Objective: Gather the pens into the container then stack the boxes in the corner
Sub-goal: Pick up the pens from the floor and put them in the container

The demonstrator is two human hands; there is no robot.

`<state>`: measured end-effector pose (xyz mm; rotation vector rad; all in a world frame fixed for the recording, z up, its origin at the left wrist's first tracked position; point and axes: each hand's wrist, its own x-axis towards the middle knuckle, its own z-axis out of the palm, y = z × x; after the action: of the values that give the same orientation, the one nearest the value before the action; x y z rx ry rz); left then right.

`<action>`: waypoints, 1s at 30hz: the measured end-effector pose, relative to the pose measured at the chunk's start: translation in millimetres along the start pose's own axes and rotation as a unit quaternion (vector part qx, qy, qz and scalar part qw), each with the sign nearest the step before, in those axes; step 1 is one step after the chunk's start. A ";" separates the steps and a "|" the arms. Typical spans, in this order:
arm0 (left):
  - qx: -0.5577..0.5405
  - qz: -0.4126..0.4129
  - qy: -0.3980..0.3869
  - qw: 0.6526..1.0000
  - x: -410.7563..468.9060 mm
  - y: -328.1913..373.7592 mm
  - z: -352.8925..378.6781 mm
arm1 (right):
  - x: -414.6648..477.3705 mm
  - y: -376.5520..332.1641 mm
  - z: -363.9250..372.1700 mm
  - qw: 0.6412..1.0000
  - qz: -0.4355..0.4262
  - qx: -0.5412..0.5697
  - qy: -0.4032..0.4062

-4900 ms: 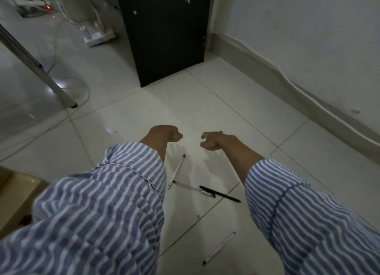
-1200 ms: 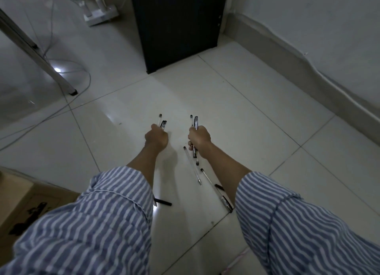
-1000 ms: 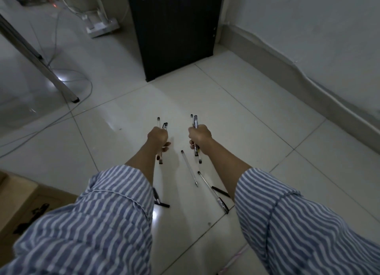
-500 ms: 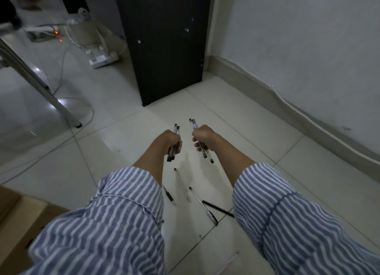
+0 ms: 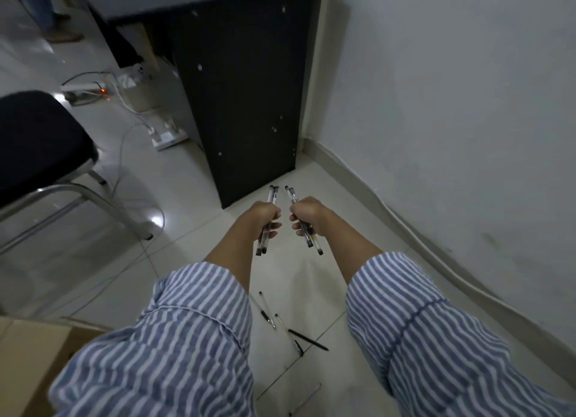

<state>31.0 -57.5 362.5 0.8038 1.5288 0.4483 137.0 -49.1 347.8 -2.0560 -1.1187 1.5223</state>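
My left hand is closed around two clear pens, held upright above the tiled floor. My right hand grips two more pens, tilted slightly left at the top. Several pens lie on the floor between my striped sleeves: a clear one, another clear one with a dark cap, a black one and a faint one near the bottom edge. A cardboard box shows at the lower left. No pen container is in view.
A black desk panel stands just beyond my hands, against the white wall and its skirting. A dark-seated chair with metal legs is at the left. Power strips and cables lie on the floor under the desk.
Both hands went from empty to gripping two pens each, then rose off the floor. The view tilted up, bringing the chair and desk top into sight.
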 end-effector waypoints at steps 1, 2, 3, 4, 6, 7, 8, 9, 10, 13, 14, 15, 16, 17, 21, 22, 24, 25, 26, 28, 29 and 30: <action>0.003 0.001 0.001 1.000 -13.7 11.8 -1.6 | -13.3 -13.7 -5.5 1.000 -0.001 -0.003 0.002; 0.002 -0.003 0.005 1.000 -28.3 30.7 -6.7 | -26.5 -33.4 -14.4 1.000 0.006 0.001 0.004; 0.000 -0.001 0.007 1.000 -46.7 47.4 -10.5 | -42.5 -50.9 -21.0 1.000 0.007 0.000 0.007; -0.002 0.003 0.009 1.000 -61.1 62.2 -15.3 | -54.8 -66.1 -27.3 1.000 0.005 0.003 0.008; -0.002 0.006 0.009 1.000 -93.7 96.4 -28.8 | -86.0 -103.2 -41.6 1.000 0.006 0.005 0.008; -0.004 0.007 0.010 1.000 -108.6 111.5 -35.6 | -100.3 -119.9 -46.8 1.000 0.007 0.006 0.009; -0.007 0.010 0.009 1.000 -120.3 123.5 -41.2 | -110.0 -133.2 -50.1 1.000 0.004 0.008 0.006; -0.008 0.007 0.007 1.000 -130.9 135.1 -47.8 | -120.6 -147.2 -53.9 1.000 0.005 0.008 0.006; -0.014 0.004 0.007 1.000 -142.1 146.6 -54.3 | -130.6 -160.9 -56.7 1.000 0.004 0.014 0.006; -0.025 0.008 0.006 1.000 -165.7 173.6 -74.1 | -155.0 -196.5 -59.7 1.000 0.000 0.023 0.006; -0.022 0.006 0.007 1.000 -173.4 182.5 -83.0 | -162.8 -209.3 -59.7 1.000 0.000 0.025 0.008; -0.017 0.004 0.007 1.000 -179.6 189.5 -89.9 | -169.6 -219.7 -59.1 1.000 0.000 0.027 0.009; -0.009 0.004 0.003 1.000 -185.8 196.8 -97.7 | -175.4 -230.3 -58.1 1.000 0.000 0.029 0.010; -0.002 0.000 0.000 1.000 -188.7 200.4 -102.4 | -178.8 -236.1 -58.0 1.000 0.001 0.025 0.009; 0.010 -0.001 -0.013 1.000 -196.8 220.3 -124.6 | -188.2 -259.0 -55.3 1.000 0.003 0.022 0.007; 0.011 -0.002 -0.013 1.000 -196.6 223.9 -128.6 | -188.3 -262.9 -55.2 1.000 0.001 0.020 0.007; 0.006 0.004 -0.005 1.000 -194.3 231.3 -136.2 | -185.0 -271.0 -56.3 1.000 -0.004 0.019 0.006; 0.002 0.013 0.001 1.000 -192.6 234.5 -138.5 | -183.9 -274.9 -57.7 1.000 -0.004 0.018 0.004; -0.004 0.024 0.010 1.000 -189.2 240.8 -142.4 | -180.3 -282.3 -59.2 1.000 -0.005 0.019 0.001; -0.010 0.040 0.026 0.999 -179.9 252.2 -145.5 | -170.0 -291.8 -63.7 1.000 -0.008 0.024 0.002; -0.010 0.044 0.029 0.999 -174.3 258.8 -147.1 | -164.8 -297.0 -66.3 1.000 -0.009 0.024 0.001; -0.011 0.045 0.031 0.998 -168.4 265.4 -148.2 | -159.3 -302.4 -69.1 1.000 -0.011 0.024 0.001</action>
<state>-60.2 28.8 686.6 0.8507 1.5452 0.5607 65.9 31.9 679.5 -2.0064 -1.0916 1.5220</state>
